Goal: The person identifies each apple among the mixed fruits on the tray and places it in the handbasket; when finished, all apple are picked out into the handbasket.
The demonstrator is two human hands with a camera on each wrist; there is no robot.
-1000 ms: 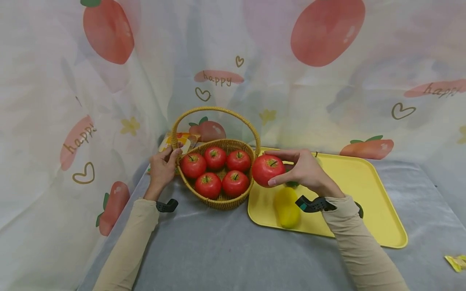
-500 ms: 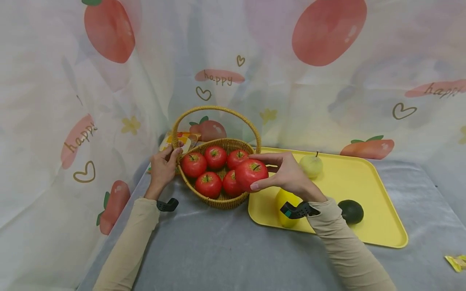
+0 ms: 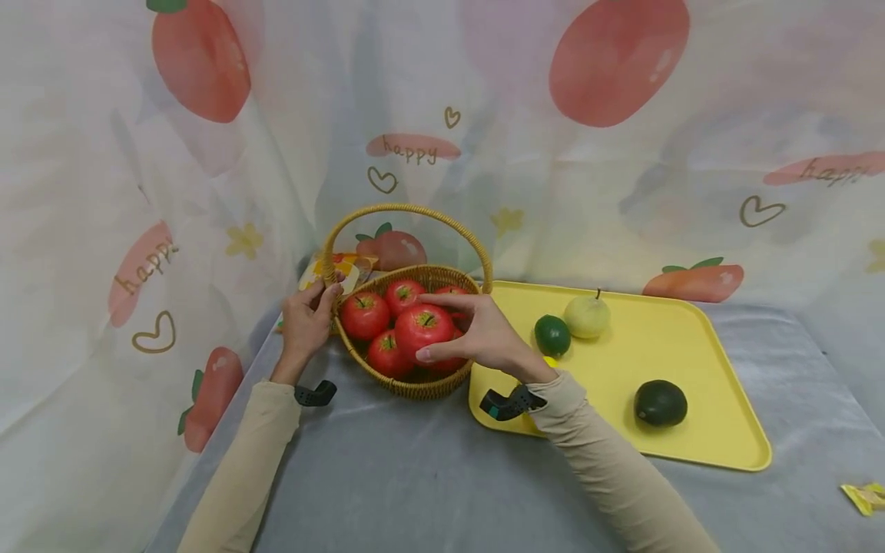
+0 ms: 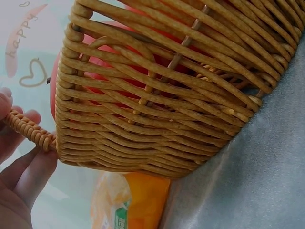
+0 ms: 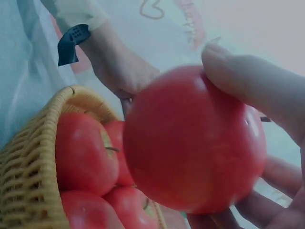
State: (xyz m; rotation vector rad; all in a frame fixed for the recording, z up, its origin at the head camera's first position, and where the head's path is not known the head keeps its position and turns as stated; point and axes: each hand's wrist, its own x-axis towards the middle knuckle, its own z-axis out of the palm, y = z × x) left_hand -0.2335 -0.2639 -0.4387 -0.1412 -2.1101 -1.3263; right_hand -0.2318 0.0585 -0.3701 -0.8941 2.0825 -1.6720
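Observation:
A wicker basket (image 3: pixel 425 389) with an arched handle (image 3: pixel 408 207) holds several red apples (image 3: pixel 365 315). My left hand (image 3: pixel 304 326) grips the foot of that handle on the basket's left side; the left wrist view shows thumb and fingers around the wound handle (image 4: pixel 29 130). My right hand (image 3: pixel 494 338) holds another red apple (image 3: pixel 422 330) above the basket, covering part of the apples beneath. In the right wrist view this apple (image 5: pixel 193 143) sits between thumb and fingers, apart from the basket's rim (image 5: pixel 50 138).
On the yellow tray (image 3: pixel 698 346) at right lie a small green fruit (image 3: pixel 552 336), a pale green pear-like fruit (image 3: pixel 588 316) and a dark green avocado-like fruit (image 3: pixel 661 403). My right wrist mostly hides a yellow fruit. An orange packet (image 3: pixel 356 265) stands behind the basket; a yellow wrapper (image 3: pixel 864 498) lies far right.
My right hand has carried its apple leftward from above the tray's left edge to over the basket, uncovering the green fruits on the tray. My left hand keeps its grip on the handle.

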